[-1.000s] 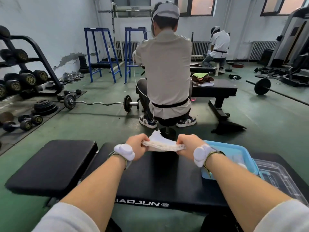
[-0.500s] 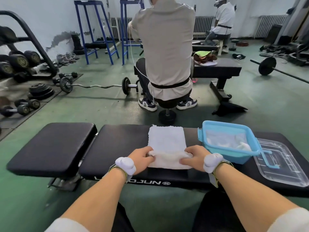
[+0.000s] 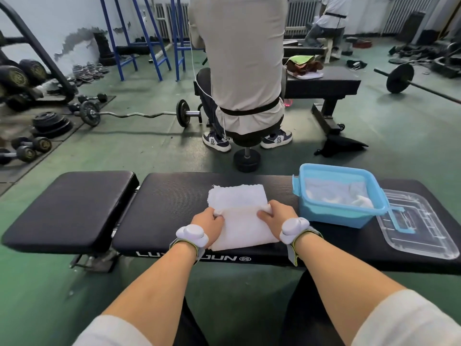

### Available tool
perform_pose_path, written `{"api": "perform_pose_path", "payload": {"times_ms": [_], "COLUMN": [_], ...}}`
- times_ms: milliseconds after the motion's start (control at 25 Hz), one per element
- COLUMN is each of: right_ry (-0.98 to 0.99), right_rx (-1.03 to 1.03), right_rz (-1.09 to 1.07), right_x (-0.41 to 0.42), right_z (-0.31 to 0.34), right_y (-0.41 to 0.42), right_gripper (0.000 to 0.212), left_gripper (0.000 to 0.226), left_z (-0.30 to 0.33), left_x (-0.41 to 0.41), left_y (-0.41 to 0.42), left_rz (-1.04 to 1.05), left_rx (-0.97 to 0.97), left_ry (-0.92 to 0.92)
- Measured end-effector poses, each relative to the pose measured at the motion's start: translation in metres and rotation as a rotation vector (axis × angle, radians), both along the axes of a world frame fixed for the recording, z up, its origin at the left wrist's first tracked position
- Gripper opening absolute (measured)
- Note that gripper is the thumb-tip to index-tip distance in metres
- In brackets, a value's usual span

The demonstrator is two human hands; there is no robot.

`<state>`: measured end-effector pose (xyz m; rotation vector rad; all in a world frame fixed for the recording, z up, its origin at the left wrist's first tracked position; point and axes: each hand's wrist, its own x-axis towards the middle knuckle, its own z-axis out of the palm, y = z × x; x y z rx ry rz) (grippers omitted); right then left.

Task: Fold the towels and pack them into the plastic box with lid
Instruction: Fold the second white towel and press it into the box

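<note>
A white towel point(image 3: 240, 216) lies on the black bench pad point(image 3: 169, 203), partly folded, its near half doubled over toward the far edge. My left hand point(image 3: 208, 221) pinches the fold's left corner and my right hand point(image 3: 275, 216) pinches the right corner. To the right stands a blue plastic box point(image 3: 336, 213) with white towels point(image 3: 359, 202) inside. Its clear lid point(image 3: 419, 226) lies flat on the bench beside it, with a blue clip on top.
A person sits on a stool point(image 3: 247, 156) just beyond the bench, back to me. A second black bench point(image 3: 324, 83) stands behind. A curl bar point(image 3: 134, 113) and dumbbells point(image 3: 27, 148) lie on the floor at left, a barbell point(image 3: 401, 78) at right.
The towel came down from the air onto the bench. My hands then carried its near edge forward over the far part, and the camera tilted down.
</note>
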<state>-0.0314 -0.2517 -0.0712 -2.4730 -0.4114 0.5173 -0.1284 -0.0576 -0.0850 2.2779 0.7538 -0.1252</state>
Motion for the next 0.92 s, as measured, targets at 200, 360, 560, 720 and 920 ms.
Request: {"api": "perform_pose_path", "payload": {"times_ms": [200,360,560,720,920], "right_ry": [0.031,-0.420,-0.374,-0.297,-0.218], "right_rx": [-0.028,-0.106,-0.192,-0.262,-0.051], "right_rz": [-0.087,0.026,0.513,0.652,0.409], "right_x": [0.000,-0.003,0.007,0.010,0.007], "right_z": [-0.009,0.003,-0.009,-0.012,-0.004], "right_y": [0.008,0.002,-0.016,-0.038,-0.026], "right_gripper": [0.044,0.024,0.027,0.072,0.062], "left_gripper": [0.033,0.046,0.028,0.066,0.067], "left_z": [-0.002,0.002,0.000,-0.007,0.002], "left_x": [0.000,-0.004,-0.011,-0.030,-0.025], "left_y": [-0.001,0.001,0.018,0.033,0.021], "left_rz": [-0.008,-0.239,-0.538,-0.608,-0.465], "left_rx": [0.044,0.414,0.437,0.316,0.211], "left_ry": [0.037,-0.181,-0.125,-0.036,-0.107]}}
